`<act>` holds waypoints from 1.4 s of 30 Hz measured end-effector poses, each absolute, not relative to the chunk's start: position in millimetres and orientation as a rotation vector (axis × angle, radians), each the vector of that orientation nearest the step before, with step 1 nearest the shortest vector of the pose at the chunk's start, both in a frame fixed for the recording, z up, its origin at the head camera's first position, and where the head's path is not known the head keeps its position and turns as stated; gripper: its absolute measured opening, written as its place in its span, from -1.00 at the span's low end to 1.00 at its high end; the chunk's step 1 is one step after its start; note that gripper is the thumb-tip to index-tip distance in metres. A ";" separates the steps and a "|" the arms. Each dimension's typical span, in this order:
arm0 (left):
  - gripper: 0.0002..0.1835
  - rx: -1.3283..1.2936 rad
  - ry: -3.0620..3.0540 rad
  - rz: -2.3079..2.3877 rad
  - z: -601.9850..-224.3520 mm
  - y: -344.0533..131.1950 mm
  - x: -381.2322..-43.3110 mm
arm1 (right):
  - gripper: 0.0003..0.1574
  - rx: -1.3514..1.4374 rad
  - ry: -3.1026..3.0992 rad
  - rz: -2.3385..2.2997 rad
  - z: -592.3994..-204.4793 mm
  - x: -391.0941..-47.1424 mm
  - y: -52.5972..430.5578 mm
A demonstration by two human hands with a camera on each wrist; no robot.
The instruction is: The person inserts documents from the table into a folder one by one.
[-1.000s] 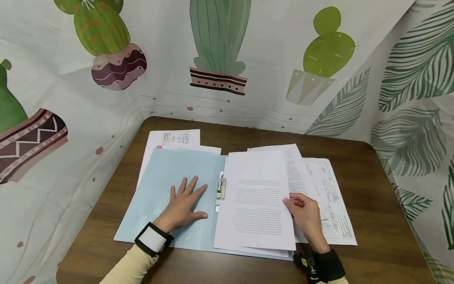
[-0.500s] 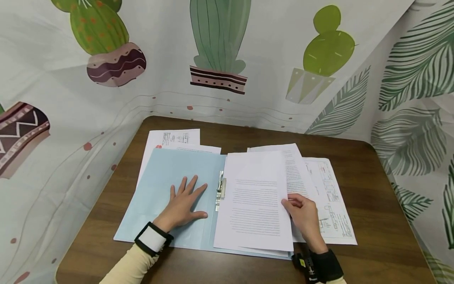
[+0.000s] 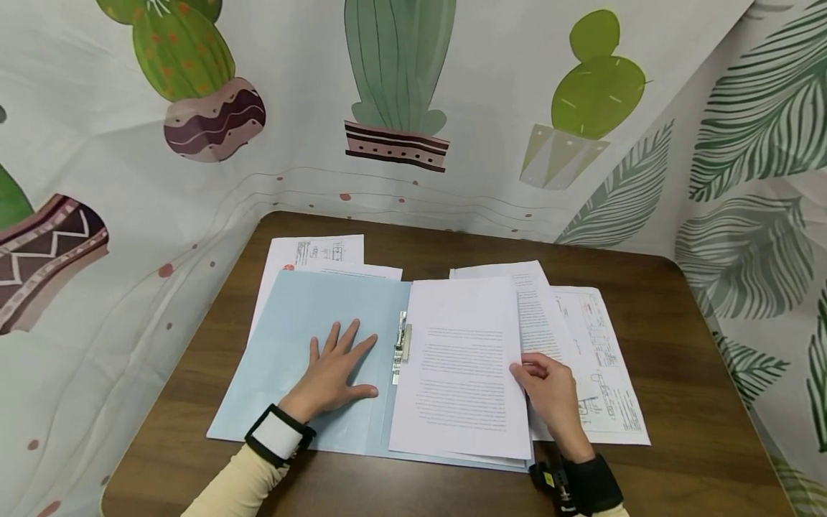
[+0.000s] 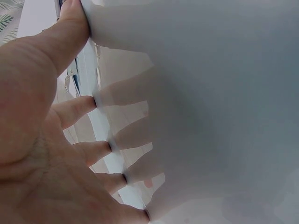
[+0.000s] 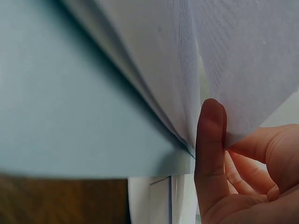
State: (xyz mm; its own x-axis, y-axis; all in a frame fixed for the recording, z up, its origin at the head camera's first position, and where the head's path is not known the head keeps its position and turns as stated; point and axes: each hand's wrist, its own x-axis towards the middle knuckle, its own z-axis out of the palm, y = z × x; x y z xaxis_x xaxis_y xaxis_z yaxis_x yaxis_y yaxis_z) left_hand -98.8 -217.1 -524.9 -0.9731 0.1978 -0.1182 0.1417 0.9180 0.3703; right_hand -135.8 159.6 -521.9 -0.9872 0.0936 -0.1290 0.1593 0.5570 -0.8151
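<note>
A light blue folder (image 3: 278, 323) lies spread out on the table, with a metal clip (image 3: 402, 345) along its fold. My left hand (image 3: 326, 384) rests on the folder's left cover, fingers straight and splayed; in the left wrist view the cover's glossy surface mirrors them. On the right half lies a stack of paper topped by a printed sheet (image 3: 461, 359). My right hand (image 3: 552, 395) pinches that sheet's right edge between thumb and fingers. In the right wrist view the pinched sheet (image 5: 257, 60) stands lifted, apart from the pages (image 5: 154, 56) beneath.
Loose papers (image 3: 326, 248) stick out behind the folder at upper left. To the right, a text page (image 3: 538, 316) and a sheet with line drawings (image 3: 607, 380) lie partly under the folder and stack. A cactus-print cloth (image 3: 291, 129) hangs behind the brown table (image 3: 685, 402).
My right hand has shifted slightly left, bringing the top sheet's right edge with it. The left hand stays where it was on the cover.
</note>
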 end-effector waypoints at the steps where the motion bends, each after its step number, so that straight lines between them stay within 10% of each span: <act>1: 0.05 0.261 2.926 0.547 -524.8 -217.2 -98.8 | -0.72 0.221 2.710 -1.428 -522.0 -135.8 159.4; 42: 0.05 0.265 2.936 0.547 -527.2 -217.2 -98.8 | -0.38 0.006 2.813 -1.141 -519.0 -135.2 155.6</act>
